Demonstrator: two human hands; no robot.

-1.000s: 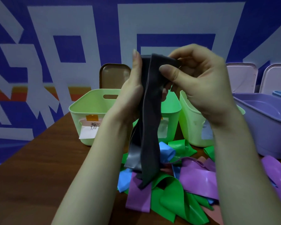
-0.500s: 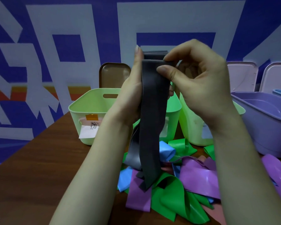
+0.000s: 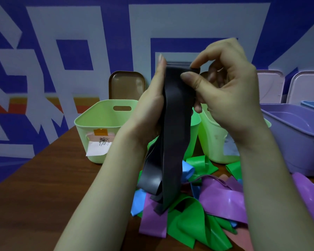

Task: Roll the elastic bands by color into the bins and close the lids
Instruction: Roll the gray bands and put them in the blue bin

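Observation from beside the table (image 3: 43,187): 1 dark grey band (image 3: 176,127) is held up in front of the bins, hanging in long folds; its lower ends trail onto the pile of loose bands (image 3: 188,220).

Right hand (image 3: 230,91): thumb (image 3: 190,78) and forefinger pinch the folded top edge of the grey band; the other fingers are curled in behind the fold.

Left hand (image 3: 150,105): 1 digit stands straight up along the band's left edge, touching it; the band lies against the palm; the remaining fingers are hidden behind the rubber, so whether they grip cannot be told.

Pile: green, purple and blue bands tangled together, directly under the hanging ends.

Behind: 1 pale green bin (image 3: 98,120) at left, open, with a paper label (image 3: 98,147) on its front; 1 brighter green bin (image 3: 195,127) mostly hidden by the band; 1 more pale green bin (image 3: 212,142) behind the right wrist; 1 purple bin (image 3: 297,134) at far right; brown lid (image 3: 127,84) upright against the wall behind the left bin.
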